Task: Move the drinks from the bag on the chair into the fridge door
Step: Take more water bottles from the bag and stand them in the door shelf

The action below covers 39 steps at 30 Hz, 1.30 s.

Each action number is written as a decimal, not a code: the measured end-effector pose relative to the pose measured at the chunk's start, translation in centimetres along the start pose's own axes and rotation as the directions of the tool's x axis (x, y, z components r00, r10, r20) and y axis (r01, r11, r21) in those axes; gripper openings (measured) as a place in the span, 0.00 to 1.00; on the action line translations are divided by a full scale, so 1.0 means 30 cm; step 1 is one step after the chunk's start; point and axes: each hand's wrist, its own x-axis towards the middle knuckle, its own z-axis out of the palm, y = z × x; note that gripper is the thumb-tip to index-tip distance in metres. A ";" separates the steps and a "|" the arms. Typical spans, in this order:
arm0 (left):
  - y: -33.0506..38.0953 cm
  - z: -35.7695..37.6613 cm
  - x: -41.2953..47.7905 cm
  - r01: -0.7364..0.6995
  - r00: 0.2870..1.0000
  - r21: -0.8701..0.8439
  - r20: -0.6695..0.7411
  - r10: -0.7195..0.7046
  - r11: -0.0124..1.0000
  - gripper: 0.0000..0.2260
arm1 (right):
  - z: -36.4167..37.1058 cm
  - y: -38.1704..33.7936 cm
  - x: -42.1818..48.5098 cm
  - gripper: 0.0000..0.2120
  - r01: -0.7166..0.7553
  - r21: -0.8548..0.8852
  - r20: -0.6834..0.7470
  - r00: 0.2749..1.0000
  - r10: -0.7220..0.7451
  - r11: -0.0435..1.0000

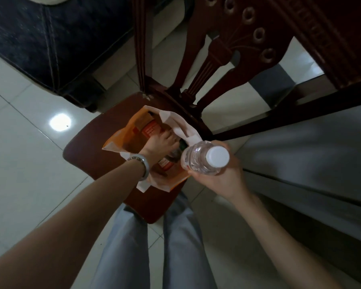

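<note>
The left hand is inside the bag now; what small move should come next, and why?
Probably close the left hand on the dark-capped bottle in the orange bag and lift it out. The right hand already holds a water bottle, and drinks remain inside.

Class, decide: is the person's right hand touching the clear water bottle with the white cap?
Touching. The head view shows the right hand wrapped around the clear water bottle, fingers against its side, holding it above the orange bag.
</note>
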 end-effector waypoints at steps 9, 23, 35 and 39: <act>-0.127 -0.106 -0.215 -0.021 0.997 -0.272 -0.073 0.001 0.962 0.29 | -0.040 -0.068 -0.033 0.28 -0.029 0.021 -0.026 0.999 0.030 0.999; -0.232 -0.590 -0.737 -0.211 0.933 -0.868 -0.315 -0.172 0.449 0.32 | -0.181 -0.387 -0.283 0.33 0.002 0.203 -0.286 0.957 0.057 0.979; 0.088 -1.052 -0.864 -0.528 0.801 -0.678 -0.598 0.034 0.512 0.33 | -0.526 -0.455 -0.776 0.38 -0.107 0.327 -0.449 0.857 0.254 0.939; 0.328 -1.159 -0.868 -0.612 0.765 -0.622 -0.623 0.164 0.489 0.35 | -0.641 -0.421 -1.026 0.28 -0.109 0.309 -0.561 0.781 0.274 0.945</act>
